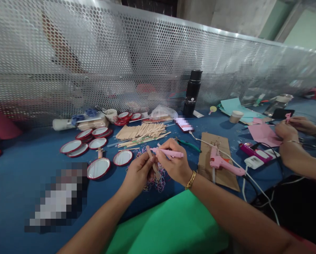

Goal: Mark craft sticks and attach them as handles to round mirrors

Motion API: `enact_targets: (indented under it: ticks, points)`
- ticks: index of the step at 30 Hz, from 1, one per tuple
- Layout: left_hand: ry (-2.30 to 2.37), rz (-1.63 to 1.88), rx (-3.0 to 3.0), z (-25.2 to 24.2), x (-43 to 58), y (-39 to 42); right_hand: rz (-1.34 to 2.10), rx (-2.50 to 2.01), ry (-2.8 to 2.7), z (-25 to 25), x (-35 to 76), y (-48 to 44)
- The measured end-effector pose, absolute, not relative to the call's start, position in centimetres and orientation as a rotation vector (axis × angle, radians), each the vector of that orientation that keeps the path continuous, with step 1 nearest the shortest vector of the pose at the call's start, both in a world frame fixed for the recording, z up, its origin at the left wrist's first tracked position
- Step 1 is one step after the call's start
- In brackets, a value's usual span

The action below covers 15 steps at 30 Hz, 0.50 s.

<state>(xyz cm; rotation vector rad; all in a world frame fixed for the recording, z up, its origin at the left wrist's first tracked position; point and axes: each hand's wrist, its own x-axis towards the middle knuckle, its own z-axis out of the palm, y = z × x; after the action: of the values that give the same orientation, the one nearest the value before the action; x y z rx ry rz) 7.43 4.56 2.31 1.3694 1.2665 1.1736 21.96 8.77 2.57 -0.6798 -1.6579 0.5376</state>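
Note:
My left hand (139,173) is closed around a wooden craft stick (152,163) held upright over a pile of small coloured rubber bands (158,181). My right hand (175,163) grips a pink pen-like cutter (168,152), its tip lying against the stick. A gold bracelet (191,180) sits on my right wrist. Both hands hover above the blue table (20,169), just behind a green sheet (171,229).
Red-rimmed round mirrors (98,168) lie to the left, and a heap of wooden sticks (140,131) lies behind my hands. A pink glue gun (221,163) rests on cardboard (218,158) to the right. A black bottle (192,92) stands by the perforated metal screen (121,53). Another person's hands (292,135) work with pink paper at far right.

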Motion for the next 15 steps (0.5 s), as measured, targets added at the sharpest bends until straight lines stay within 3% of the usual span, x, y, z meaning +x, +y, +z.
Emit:
enact_targets:
  ticks: [15]
  points:
    - [1.253,1.181,1.367,2.0,7.32,4.6,0.531,-0.652,-1.676,2.31,21.94,8.9]
